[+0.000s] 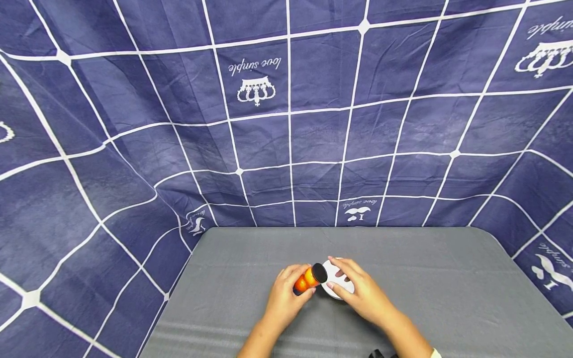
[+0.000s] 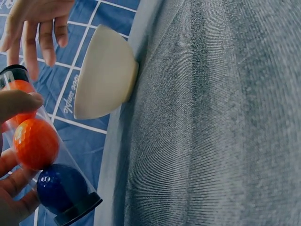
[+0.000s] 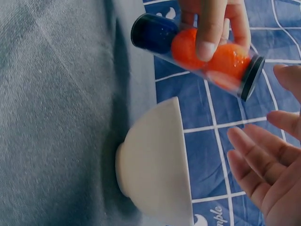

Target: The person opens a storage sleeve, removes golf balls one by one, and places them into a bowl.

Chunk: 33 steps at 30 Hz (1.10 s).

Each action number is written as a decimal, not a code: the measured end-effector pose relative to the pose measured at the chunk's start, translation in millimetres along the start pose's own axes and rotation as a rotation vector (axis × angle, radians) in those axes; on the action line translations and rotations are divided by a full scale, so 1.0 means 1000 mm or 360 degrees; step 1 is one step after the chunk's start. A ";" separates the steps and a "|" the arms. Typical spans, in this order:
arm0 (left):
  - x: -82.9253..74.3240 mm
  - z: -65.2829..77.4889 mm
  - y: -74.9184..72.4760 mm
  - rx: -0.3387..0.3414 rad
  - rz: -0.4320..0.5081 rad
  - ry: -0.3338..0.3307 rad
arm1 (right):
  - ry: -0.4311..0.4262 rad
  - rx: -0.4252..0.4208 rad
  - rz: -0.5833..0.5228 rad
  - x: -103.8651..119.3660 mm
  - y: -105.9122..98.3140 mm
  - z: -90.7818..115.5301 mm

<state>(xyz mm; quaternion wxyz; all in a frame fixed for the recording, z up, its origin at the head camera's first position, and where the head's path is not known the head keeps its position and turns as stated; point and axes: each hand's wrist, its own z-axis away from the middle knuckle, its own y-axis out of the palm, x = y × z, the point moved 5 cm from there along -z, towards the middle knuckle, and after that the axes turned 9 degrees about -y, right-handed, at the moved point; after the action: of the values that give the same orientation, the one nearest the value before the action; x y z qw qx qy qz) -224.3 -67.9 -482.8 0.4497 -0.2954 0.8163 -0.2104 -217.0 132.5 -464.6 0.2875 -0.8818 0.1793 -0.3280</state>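
Note:
My left hand [image 1: 283,293] grips a clear tube [image 1: 310,279] with a black cap at each end. Inside the tube, the left wrist view shows two orange balls [image 2: 35,143] and one dark blue ball [image 2: 62,187], dimpled like golf balls. The tube is held tilted above the table, its orange-ball end toward my right hand [image 1: 364,294]. That hand holds nothing; its fingers are spread and loosely bent over a white bowl [image 1: 330,272], near the black end cap [image 3: 253,77] but apart from it. The bowl [image 3: 157,160] stands upright; its inside is partly hidden by the right hand.
A grey cloth covers the table [image 1: 241,253]. Dark blue fabric [image 1: 313,139] with white grid lines hangs behind it and at both sides. Part of a black object [image 1: 377,353] shows at the near edge, beside the right forearm; its kind is unclear.

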 end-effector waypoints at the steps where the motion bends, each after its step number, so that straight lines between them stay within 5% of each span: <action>1: -0.001 0.000 0.000 -0.0001 -0.0017 0.0022 | 0.0000 0.0011 -0.0026 0.001 0.002 0.000; 10: -0.007 0.003 0.002 0.0009 -0.0105 0.0151 | -0.0134 -0.0034 -0.0161 0.008 0.008 -0.002; 33: -0.010 0.006 0.003 0.0164 -0.0113 0.0148 | -0.0160 0.0045 -0.0326 0.009 0.008 -0.003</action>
<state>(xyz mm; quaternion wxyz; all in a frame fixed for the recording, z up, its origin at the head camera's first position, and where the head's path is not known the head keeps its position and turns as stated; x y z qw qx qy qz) -216.2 -59.3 -481.8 0.4181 -0.2907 0.8133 -0.2814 -213.0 120.8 -463.2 0.2734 -0.9067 0.0691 -0.3136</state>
